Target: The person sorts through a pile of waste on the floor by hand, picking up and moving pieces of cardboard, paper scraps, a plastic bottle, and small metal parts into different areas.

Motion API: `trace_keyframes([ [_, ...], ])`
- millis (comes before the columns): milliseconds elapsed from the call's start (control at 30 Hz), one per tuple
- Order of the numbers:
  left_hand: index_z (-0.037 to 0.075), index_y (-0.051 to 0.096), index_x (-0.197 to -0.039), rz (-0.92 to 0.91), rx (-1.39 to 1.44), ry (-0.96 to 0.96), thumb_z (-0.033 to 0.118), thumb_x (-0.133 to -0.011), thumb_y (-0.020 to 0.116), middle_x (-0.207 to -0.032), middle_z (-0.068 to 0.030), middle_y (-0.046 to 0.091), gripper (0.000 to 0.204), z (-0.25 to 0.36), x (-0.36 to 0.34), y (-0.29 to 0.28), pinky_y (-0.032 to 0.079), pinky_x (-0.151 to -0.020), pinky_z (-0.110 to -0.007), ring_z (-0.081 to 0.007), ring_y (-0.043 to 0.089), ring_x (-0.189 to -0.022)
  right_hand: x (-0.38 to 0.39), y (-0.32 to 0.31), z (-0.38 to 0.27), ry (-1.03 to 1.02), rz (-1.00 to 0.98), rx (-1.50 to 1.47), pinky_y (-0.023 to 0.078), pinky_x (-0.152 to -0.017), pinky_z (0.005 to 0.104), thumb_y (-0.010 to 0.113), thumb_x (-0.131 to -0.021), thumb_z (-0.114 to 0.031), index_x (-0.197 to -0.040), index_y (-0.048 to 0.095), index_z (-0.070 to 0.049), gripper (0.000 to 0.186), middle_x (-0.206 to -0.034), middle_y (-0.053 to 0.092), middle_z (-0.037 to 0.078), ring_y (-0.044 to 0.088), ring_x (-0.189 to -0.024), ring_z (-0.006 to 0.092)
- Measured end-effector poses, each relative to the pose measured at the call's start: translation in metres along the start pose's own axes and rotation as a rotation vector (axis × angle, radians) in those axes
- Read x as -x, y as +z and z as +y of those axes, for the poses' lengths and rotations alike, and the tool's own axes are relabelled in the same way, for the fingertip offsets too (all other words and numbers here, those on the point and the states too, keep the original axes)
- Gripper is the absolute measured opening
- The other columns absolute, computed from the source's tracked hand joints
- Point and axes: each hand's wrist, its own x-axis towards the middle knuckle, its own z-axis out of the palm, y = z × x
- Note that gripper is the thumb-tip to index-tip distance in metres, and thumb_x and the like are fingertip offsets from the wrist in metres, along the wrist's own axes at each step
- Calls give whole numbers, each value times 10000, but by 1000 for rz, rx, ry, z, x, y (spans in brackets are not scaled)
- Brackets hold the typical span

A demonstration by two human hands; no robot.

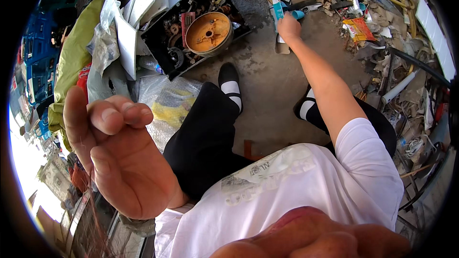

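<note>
My left hand [129, 162] is raised close to the camera at the left, palm showing. Its fingers are loosely bent and apart, with nothing in them. My right arm stretches forward over the floor, and my right hand [289, 27] is closed at a narrow blue-and-white carton [277, 5]. A light blue rounded piece [297, 15] sticks out just right of the fingers. The fingertips are hidden, so what they grip cannot be made out. Under that hand lies a flat piece of cardboard [282, 48].
A black tray [174, 69] of metal parts, with a rusty round drum [209, 33] on it, stands ahead left. Bubble wrap [162, 100] lies by my left leg. White panels [125, 43] lean further left. Scrap and a red-orange packet [358, 29] cover the right side, beside a black metal frame [420, 62].
</note>
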Motion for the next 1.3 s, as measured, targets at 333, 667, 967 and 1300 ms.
trace_keyframes([
  [333,-34,216,-1426,78,214,31,307,-766,749,-1161,-132,458,915,10,16,-4,352,-965,-422,-290,423,-1133,7,-153,169,154,262,292,514,-731,513,526,-886,-263,-981,574,-6,279,-925,663,228,649,-856,414],
  [667,-37,297,-1389,101,112,-9,197,-899,554,-1073,-115,461,600,-1,8,34,359,-895,-408,-258,426,-1006,26,-33,99,-306,-125,244,518,-721,493,615,-819,-221,-988,523,-43,262,-938,637,168,635,-855,382],
  [967,-46,321,-1401,282,38,34,163,-978,473,-1097,-109,513,496,-9,7,38,382,-896,-399,-248,453,-1062,-62,-212,253,48,125,604,546,-689,491,542,-868,-120,-1061,554,-16,220,-928,654,213,670,-828,398],
  [1300,-78,429,-1333,138,-277,-8,120,-979,437,-1102,-141,617,406,-50,-29,75,471,-903,-316,-198,590,-1057,55,-161,193,-214,-34,257,521,-734,488,577,-818,-147,-995,554,-38,209,-945,637,189,641,-866,375],
])
